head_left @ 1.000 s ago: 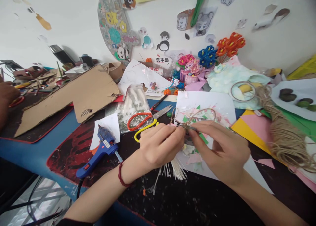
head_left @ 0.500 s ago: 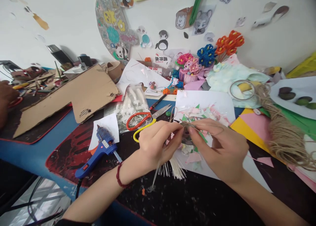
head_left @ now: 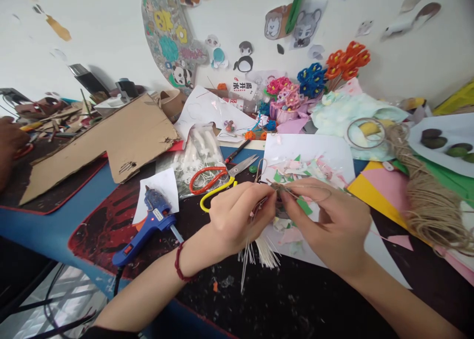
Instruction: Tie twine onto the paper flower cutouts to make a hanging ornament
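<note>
String (head_left: 318, 186) that stood up in a round loop a second ago now lies low across the fingers of the right hand (head_left: 329, 220). It is thin, brown and rough. The left hand (head_left: 240, 215) is close by, and both hands pinch the string at a small dark lump between their fingertips, over the white paper (head_left: 311, 146). Fingers hide most of the lump. Below the left hand hangs a tassel (head_left: 267, 254) of straight white threads.

Torn pink, green and white scraps (head_left: 304, 206) lie on the smooth paper. Scissors (head_left: 240, 167) with shiny metal blades sit just past the left hand. Nearby is a blue plastic glue gun (head_left: 148, 235). To the right lies a big hairy bundle of twine (head_left: 425, 206). Flat, stiff cardboard (head_left: 140, 136) with ragged edges lies across the blue worktop (head_left: 40, 233).
</note>
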`<state>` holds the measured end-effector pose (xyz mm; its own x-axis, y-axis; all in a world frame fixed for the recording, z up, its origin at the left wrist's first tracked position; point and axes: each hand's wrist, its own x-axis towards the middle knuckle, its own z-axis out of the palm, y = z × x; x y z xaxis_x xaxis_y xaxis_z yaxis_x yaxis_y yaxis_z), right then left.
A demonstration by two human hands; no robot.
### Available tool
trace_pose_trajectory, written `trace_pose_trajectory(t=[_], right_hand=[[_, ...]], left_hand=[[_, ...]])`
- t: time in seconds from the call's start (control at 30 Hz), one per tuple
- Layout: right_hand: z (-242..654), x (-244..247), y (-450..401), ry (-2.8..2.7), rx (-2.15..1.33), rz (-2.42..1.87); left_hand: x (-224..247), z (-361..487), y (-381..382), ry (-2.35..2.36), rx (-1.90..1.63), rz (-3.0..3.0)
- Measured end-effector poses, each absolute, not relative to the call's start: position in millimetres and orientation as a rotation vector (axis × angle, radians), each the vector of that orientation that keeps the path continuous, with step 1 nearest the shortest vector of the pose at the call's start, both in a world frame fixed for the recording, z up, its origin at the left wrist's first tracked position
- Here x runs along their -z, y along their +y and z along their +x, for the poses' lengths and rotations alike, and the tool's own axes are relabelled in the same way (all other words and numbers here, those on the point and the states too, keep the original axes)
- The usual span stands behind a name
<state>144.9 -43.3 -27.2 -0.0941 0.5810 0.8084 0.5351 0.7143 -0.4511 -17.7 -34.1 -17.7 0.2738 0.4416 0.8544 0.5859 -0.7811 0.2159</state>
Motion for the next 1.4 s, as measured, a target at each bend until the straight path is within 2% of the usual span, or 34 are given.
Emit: trace_pose_trajectory(t=[0.57,0.87,1.17,1.4], right_hand=[[147,32,-43,-1.861,0.176,-0.879],[144,32,-39,-1.898,0.379,-0.735],[145,30,-41,-1.76,0.005,-0.878],[144,27,-42,-1.757,0.031,-0.892]], left_hand=[[25,-18,-32,-0.96,1.514,-2.406],[30,-21,-29,-0.915,1.553,-2.46],[25,-18,-30,-1.0,1.728,-2.453],[24,-18,-30,-0.962,1.703,-2.455]])
